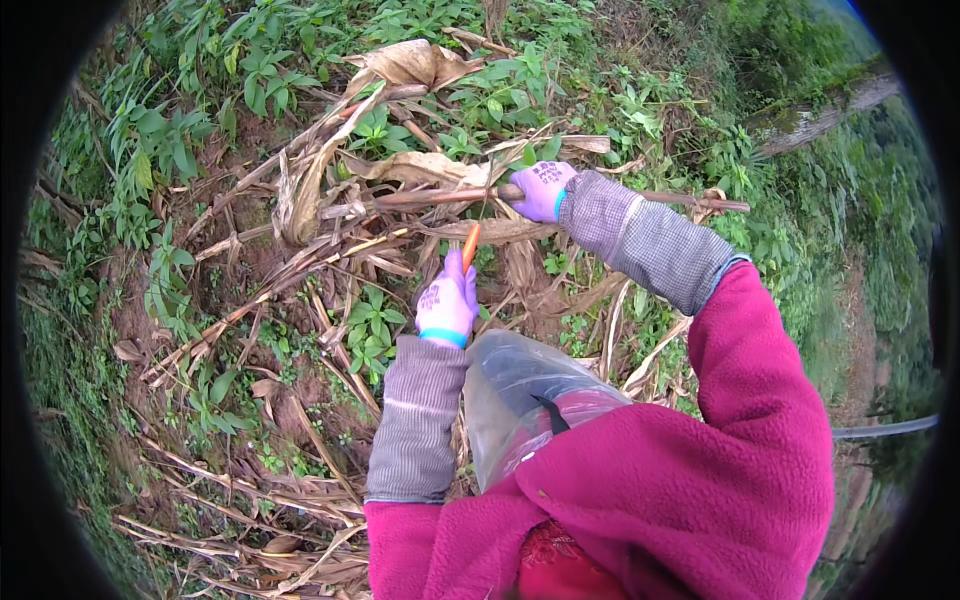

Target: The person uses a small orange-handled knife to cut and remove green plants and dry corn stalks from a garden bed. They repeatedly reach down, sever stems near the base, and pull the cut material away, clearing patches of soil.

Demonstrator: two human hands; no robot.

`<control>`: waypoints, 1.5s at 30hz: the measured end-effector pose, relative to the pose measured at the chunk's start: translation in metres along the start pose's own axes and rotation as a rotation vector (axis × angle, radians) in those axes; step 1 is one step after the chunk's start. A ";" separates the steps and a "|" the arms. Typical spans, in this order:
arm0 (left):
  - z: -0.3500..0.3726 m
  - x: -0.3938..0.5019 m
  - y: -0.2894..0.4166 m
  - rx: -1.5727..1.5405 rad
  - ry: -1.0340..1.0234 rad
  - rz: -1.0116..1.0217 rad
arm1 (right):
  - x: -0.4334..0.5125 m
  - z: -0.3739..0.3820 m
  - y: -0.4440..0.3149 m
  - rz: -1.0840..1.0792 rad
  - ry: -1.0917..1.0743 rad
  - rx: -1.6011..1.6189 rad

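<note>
My left hand [448, 296], in a purple and white glove, is closed round the orange handle [470, 249] of a thin-bladed tool. Its narrow dark blade [488, 180] points away from me and crosses a reddish-brown dry corn stalk [442, 197]. My right hand [541, 191], gloved alike, grips this stalk just right of the blade; the stalk extends past the hand on both sides. At its fingers is a brown rounded piece [511, 193], whose nature I cannot tell. Dry corn leaves [420, 169] lie beyond and beside the stalk.
More dry stalks [247, 304] lie across reddish soil and green weeds to the left, with others at the lower left. A mossy trunk or log [825, 120] is at the upper right. Clear plastic sheeting [517, 397] covers my leg.
</note>
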State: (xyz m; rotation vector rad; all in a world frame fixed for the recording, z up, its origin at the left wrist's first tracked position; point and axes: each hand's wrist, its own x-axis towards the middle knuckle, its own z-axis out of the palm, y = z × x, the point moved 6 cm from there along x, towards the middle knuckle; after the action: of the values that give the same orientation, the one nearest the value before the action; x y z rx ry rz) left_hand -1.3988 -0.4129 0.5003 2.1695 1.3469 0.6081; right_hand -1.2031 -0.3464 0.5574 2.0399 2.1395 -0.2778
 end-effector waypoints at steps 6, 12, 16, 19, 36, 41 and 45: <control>-0.034 -0.120 0.000 0.068 -0.030 -0.019 | 0.007 0.038 -0.017 -0.394 0.033 -0.028; -0.050 -0.139 0.008 -0.017 -0.099 -0.005 | -0.017 0.048 -0.031 -0.426 0.029 0.001; -0.055 -0.148 0.004 -0.011 -0.114 -0.076 | -0.042 0.020 -0.054 -0.445 0.036 -0.225; -0.054 -0.140 0.008 0.031 -0.135 -0.077 | -0.043 -0.001 -0.059 -0.519 0.132 -0.389; -0.107 -0.222 0.020 -0.080 -0.072 -0.237 | -0.067 -0.012 -0.114 -0.843 0.244 0.061; -0.109 -0.228 0.021 0.079 -0.080 -0.207 | -0.086 -0.024 -0.123 -0.726 0.203 -0.230; -0.113 -0.204 0.028 0.060 -0.036 -0.116 | -0.094 -0.045 -0.123 -0.692 0.234 -0.405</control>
State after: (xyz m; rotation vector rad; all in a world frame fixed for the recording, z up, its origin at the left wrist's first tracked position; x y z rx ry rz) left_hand -1.5321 -0.5880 0.5841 2.1215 1.4769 0.4879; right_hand -1.3214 -0.4313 0.6266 1.1169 2.7019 0.3100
